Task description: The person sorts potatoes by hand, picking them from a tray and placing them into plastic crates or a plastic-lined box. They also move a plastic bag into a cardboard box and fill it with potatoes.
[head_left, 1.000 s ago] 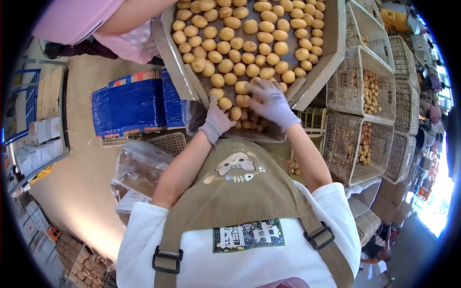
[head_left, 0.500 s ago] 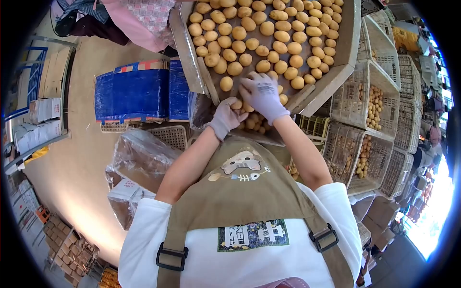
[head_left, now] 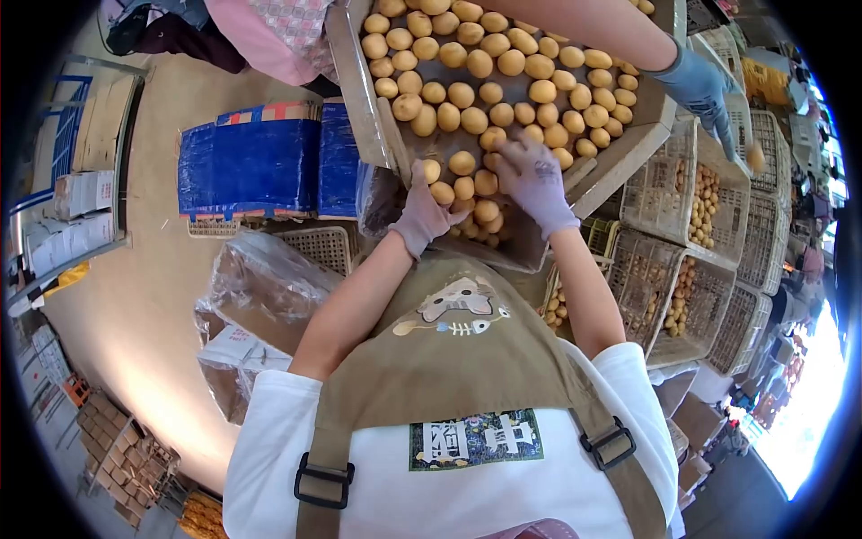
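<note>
Both gloved hands are at the narrow near mouth of the big wooden sorting tray (head_left: 359, 99). Its slanted side boards funnel the small round yellow-brown fruits (head_left: 476, 94) down toward the person.

The left hand (head_left: 422, 211), in a pale lilac knit glove, is half curled with the thumb up. It's cupped against the fruits at the left edge of the mouth like a gate, and whether it actually grips one I cannot tell. The right hand (head_left: 536, 184), in the same kind of glove, lies palm down with fingers spread wide over several fruits on the right of the mouth. It holds nothing and only covers them, since a flat hand corrals more round things than a pinch would.

Just below the mouth, a clear-plastic-lined bin (head_left: 373, 211) sits tucked under the tray's lip with a heap of the same fruits in it, right where anything rolling off the edge lands.

Across the top, a co-worker's bare forearm reaches over the tray. That blue-gloved hand (head_left: 705, 85) hangs over the beige plastic lattice crates (head_left: 646, 171) on the right, with a blurred fruit at its fingertips. Those crates stand stacked beside the tray, partly filled.

To the left, a blue-wrapped carton (head_left: 256, 171) lies on the floor, and nearer in there's a cardboard box under clear plastic film (head_left: 265, 301).
</note>
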{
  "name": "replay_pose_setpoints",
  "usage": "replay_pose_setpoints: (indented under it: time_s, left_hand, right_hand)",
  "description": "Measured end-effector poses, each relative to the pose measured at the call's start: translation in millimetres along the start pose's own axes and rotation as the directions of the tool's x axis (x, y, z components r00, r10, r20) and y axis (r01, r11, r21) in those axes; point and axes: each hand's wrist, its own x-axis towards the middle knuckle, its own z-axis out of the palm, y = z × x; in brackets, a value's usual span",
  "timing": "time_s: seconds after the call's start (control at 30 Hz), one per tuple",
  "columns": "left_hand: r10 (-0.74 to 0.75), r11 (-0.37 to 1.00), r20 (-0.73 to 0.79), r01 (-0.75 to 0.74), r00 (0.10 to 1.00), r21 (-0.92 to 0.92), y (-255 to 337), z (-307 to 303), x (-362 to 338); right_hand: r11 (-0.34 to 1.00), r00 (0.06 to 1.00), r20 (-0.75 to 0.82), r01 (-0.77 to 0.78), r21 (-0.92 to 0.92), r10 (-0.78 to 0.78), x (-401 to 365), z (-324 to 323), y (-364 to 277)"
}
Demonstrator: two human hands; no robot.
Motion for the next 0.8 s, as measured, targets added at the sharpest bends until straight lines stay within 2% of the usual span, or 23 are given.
replay_pose_setpoints:
  time_s: [0.03,0.07,0.1,0.13,0.17,0.2,0.23,0.27,0.3,0.33,0.4,0.43,0.47,0.53,0.6,0.63,0.67,0.7,0.73,0.77,0.8]
  left_hand:
    - [-0.016,1.000,-0.009,0.016,1.000,-0.007,0.6,-3.8,6.9]
    - [-0.030,0.999,-0.016,0.030,0.999,-0.014,1.7,-0.1,7.6]
    - [-0.035,0.999,-0.074,0.032,0.997,-0.043,1.2,3.2,6.9]
    - [-0.037,0.999,-0.066,0.035,0.997,-0.028,1.3,4.5,4.2]
    - [-0.034,0.999,-0.053,0.034,0.998,-0.016,2.6,7.8,1.0]
    - [-0.032,0.999,-0.046,0.032,0.998,-0.012,2.1,6.0,0.4]
    - [-0.089,0.996,-0.039,0.089,0.995,-0.015,0.3,-7.3,11.4]
    - [0.020,0.977,-0.002,-0.019,1.000,0.212,-8.7,-39.9,38.4]
    - [0.120,0.896,0.063,-0.136,0.991,0.424,-20.0,-81.4,72.8]
    - [0.183,0.753,0.171,-0.250,0.968,0.609,-17.9,-87.3,72.6]
    - [0.301,0.314,0.379,-0.466,0.875,0.827,-12.9,-95.5,68.9]
    - [0.281,0.598,0.334,-0.436,0.900,0.672,-12.5,-94.3,74.2]
    - [0.249,0.719,0.293,-0.379,0.923,0.583,-9.8,-71.9,54.6]
    - [0.182,0.904,0.209,-0.247,0.961,0.350,-4.0,-23.9,12.7]
    - [0.104,0.979,0.148,-0.128,0.984,0.160,5.7,18.0,-23.0]
    - [0.057,0.990,0.218,-0.083,0.974,0.112,7.1,4.6,-5.8]
    - [0.035,0.992,0.102,-0.048,0.994,0.120,7.0,7.4,-4.8]
    - [0.011,0.992,-0.014,-0.009,1.000,0.126,5.7,11.8,-3.9]
    - [-0.013,0.991,-0.131,0.030,0.991,0.129,5.0,15.7,-3.5]
    - [-0.022,0.996,-0.066,0.028,0.998,0.080,3.6,10.2,3.4]
    - [-0.024,0.998,-0.056,0.027,0.998,0.051,3.1,12.2,-0.6]
  right_hand:
    - [0.998,0.950,-0.309,0.046,-0.035,-0.055,-0.9,-1.9,-6.7]
    - [0.921,0.924,-0.363,-0.031,-0.388,-0.122,-1.8,-2.3,-8.0]
    - [0.911,0.955,-0.280,-0.029,-0.412,-0.096,-6.7,2.8,-2.1]
    - [0.901,0.978,-0.198,-0.027,-0.432,-0.066,-11.7,7.5,5.1]
    - [0.923,0.993,-0.110,0.007,-0.384,-0.053,-10.5,-0.9,13.4]
    - [0.985,0.995,-0.052,-0.088,-0.145,0.081,-1.4,-5.4,22.4]
    - [0.992,0.975,-0.210,-0.089,-0.091,0.069,2.6,-3.9,27.6]
    - [0.996,0.929,-0.365,-0.083,-0.037,0.064,4.8,-6.2,21.6]
    - [0.934,0.952,-0.304,-0.148,-0.324,0.045,3.7,-4.1,10.8]
    - [0.925,0.992,-0.085,-0.122,-0.359,0.098,1.8,5.1,4.9]
    - [0.907,0.993,0.030,-0.088,-0.412,0.110,-10.7,10.4,-16.6]
    - [0.910,0.997,0.075,0.002,-0.414,0.032,-16.9,14.2,-8.3]
    - [0.920,0.994,0.105,0.056,-0.388,-0.017,-21.2,17.9,-3.1]
    - [0.867,0.991,0.044,0.135,-0.479,-0.130,-28.9,19.0,0.8]
    - [0.911,0.995,0.027,0.103,-0.400,-0.101,-17.1,18.7,-5.3]
    - [0.930,0.996,0.017,0.083,-0.359,-0.082,-9.8,18.5,-11.9]
    - [0.969,0.992,0.108,-0.034,-0.246,0.062,0.3,2.9,-40.5]
    - [0.971,0.993,-0.046,0.098,-0.216,-0.111,9.0,10.7,-43.9]
    - [0.950,0.940,-0.203,0.231,-0.208,-0.273,14.5,17.0,-45.2]
    - [0.867,0.934,-0.177,0.203,-0.456,-0.311,12.9,17.7,-49.8]
    - [0.869,0.944,-0.138,0.209,-0.449,-0.299,8.0,21.8,-38.8]
